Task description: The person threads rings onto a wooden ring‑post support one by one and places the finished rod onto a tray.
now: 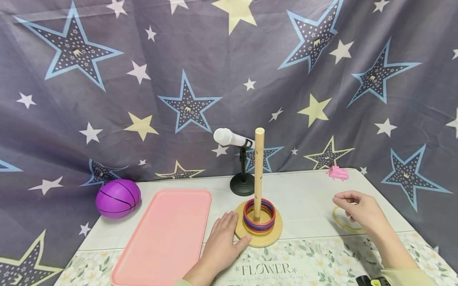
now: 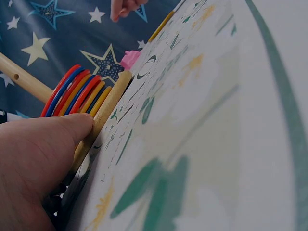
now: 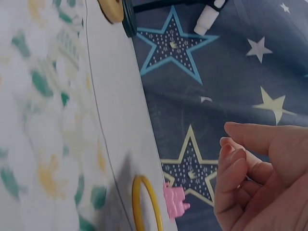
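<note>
A wooden post (image 1: 259, 171) stands upright on a round wooden base (image 1: 262, 240). Around its foot lie several stacked rings (image 2: 79, 94) in red, blue and yellow. My left hand (image 1: 223, 243) rests at the base's left side, fingers fairly straight, with the thumb (image 2: 79, 126) over the front edge. To the right, my right hand (image 1: 362, 212) hovers above the table, its fingers (image 3: 233, 163) loosely curled and nothing between them. Below it a yellow ring (image 3: 137, 204) lies on the table, apart from the fingers and partly covered by the hand in the head view.
A pink tray (image 1: 164, 230) lies left of my left hand, with a purple ball (image 1: 118, 198) beyond it. Behind the post stands a white microphone (image 1: 232, 138) on a black stand (image 1: 242, 184). A small pink toy (image 1: 338, 173) sits near the table's back right edge, before a starry curtain (image 1: 229, 51).
</note>
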{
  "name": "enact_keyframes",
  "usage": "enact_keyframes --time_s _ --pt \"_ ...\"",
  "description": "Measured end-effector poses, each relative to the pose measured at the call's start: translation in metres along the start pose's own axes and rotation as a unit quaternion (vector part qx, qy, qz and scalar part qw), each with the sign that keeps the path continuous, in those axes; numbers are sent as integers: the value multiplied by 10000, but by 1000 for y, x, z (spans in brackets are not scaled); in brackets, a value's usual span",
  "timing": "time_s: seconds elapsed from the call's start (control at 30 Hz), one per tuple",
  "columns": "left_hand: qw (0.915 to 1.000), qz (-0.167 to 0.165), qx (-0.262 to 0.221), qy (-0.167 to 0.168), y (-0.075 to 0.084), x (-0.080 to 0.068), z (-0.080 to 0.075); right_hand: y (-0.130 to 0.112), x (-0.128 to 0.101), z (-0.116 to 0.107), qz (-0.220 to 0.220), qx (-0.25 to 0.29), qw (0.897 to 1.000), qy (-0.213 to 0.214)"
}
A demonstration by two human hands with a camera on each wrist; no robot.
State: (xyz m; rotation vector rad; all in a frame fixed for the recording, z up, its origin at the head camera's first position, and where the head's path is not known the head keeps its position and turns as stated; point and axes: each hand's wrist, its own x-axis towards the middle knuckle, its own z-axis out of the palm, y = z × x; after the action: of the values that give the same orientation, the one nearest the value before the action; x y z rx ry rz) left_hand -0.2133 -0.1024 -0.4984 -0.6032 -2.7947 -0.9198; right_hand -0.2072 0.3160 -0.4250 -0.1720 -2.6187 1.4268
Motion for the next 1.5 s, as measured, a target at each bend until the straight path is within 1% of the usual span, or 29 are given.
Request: enact_keyframes --time_s 0.13,0.23,0.37,0.53,0.67,0.8,0.97,1.2,1.37,1.5 --pt "9999 86 -36 109 -3 -1 3 10 -2 -9 125 25 9999 68" --pt "9999 72 -28 120 -4 -1 4 17 -2 -17 218 18 9997 91" --pt "10000 -7 24 12 -2 0 2 27 -3 -26 409 -21 9991 101" --pt "9999 -89 32 -128 3 -1 -2 41 -5 -37 610 182 9978 172" --pt "9999 -60 18 -95 3 -1 -3 52 -4 -45 902 329 9952 173" --pt "10000 58 -1 44 -2 -1 1 61 -2 -52 1298 537 9900 137" --pt "10000 37 -21 38 -3 -1 2 72 0 -55 1588 550 9856 194" --pt "10000 -49 30 -62 3 -2 -2 85 2 -56 1757 541 9825 303" --pt "9999 -54 68 -72 3 -2 -2 91 3 -55 1852 495 9812 238" --pt "10000 -24 66 -6 1 -2 0 92 3 -55 1860 443 9814 165"
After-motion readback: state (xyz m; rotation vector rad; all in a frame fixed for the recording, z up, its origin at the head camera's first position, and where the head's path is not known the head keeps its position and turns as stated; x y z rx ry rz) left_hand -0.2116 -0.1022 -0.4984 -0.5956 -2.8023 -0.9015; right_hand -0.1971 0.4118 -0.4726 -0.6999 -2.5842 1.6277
